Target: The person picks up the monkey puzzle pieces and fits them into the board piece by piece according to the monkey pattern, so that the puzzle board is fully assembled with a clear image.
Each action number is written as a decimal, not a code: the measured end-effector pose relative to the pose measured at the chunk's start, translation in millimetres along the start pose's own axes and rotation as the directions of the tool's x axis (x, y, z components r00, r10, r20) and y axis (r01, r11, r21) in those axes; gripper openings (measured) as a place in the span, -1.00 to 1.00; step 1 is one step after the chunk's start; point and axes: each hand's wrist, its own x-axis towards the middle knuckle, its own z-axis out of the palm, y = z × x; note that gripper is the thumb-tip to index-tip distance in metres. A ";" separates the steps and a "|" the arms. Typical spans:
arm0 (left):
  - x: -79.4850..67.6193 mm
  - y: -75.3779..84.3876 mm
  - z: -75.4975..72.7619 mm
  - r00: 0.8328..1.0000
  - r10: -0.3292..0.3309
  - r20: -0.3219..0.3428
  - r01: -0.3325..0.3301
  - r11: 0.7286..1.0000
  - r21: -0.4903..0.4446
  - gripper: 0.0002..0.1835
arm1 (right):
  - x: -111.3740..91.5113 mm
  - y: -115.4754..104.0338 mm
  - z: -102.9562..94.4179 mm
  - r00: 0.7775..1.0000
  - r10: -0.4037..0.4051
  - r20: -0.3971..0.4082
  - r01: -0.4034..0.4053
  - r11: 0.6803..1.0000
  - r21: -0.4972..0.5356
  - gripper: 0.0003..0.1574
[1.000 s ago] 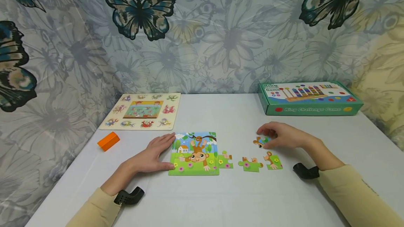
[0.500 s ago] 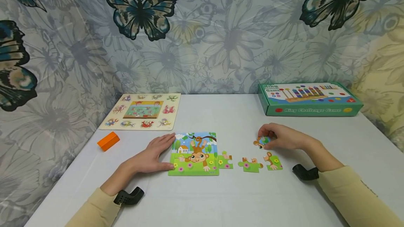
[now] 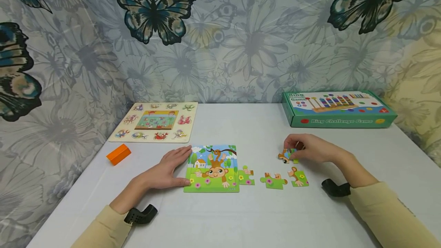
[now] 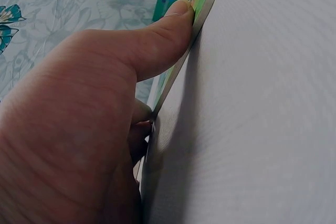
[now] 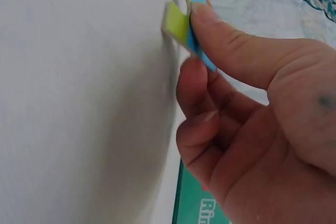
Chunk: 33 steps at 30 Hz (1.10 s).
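Observation:
My right hand [image 3: 311,148] pinches a jigsaw piece [image 3: 284,157] between thumb and fingers. That piece shows part of a monkey's face with an eye, and blue and green areas [image 5: 178,22] in the right wrist view. Nearer me lie two loose pieces, one with pink flowers [image 3: 273,181] and one with a monkey's ear and hand [image 3: 299,177]. My left hand [image 3: 169,169] rests along the left edge of a square monkey picture board [image 3: 211,175], fingers extended. In the left wrist view the thumb [image 4: 163,40] touches the board's edge. Another jigsaw piece [image 3: 246,176] lies against the board's right side.
A cream sea-animal puzzle board [image 3: 184,133] lies at the back left. An orange block [image 3: 118,154] is near the table's left edge. At the back right stands a green Ring Challenge Game box [image 3: 339,121]. Butterfly-patterned cloth [image 3: 220,64] hangs behind the white table.
My right hand has shifted slightly to the right with the pinched piece, and more of the piece's green corner shows. The left hand stays in place on the board's edge.

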 end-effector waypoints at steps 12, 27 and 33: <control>0.2 -1.8 0.3 1.000 0.002 0.005 -0.002 1.000 0.010 0.08 | -1.3 -0.8 -3.0 0.999 -0.038 0.012 0.036 0.993 0.117 -0.82; 0.6 -1.9 -0.7 1.000 0.007 0.002 -0.008 1.000 0.004 0.08 | 17.4 -27.7 8.8 0.997 -0.070 0.036 0.065 0.989 0.130 -0.83; 0.6 -2.1 0.1 1.000 0.005 -0.002 -0.005 1.000 0.005 0.08 | 33.1 -40.1 14.4 0.996 -0.078 0.047 0.072 0.990 0.124 -0.84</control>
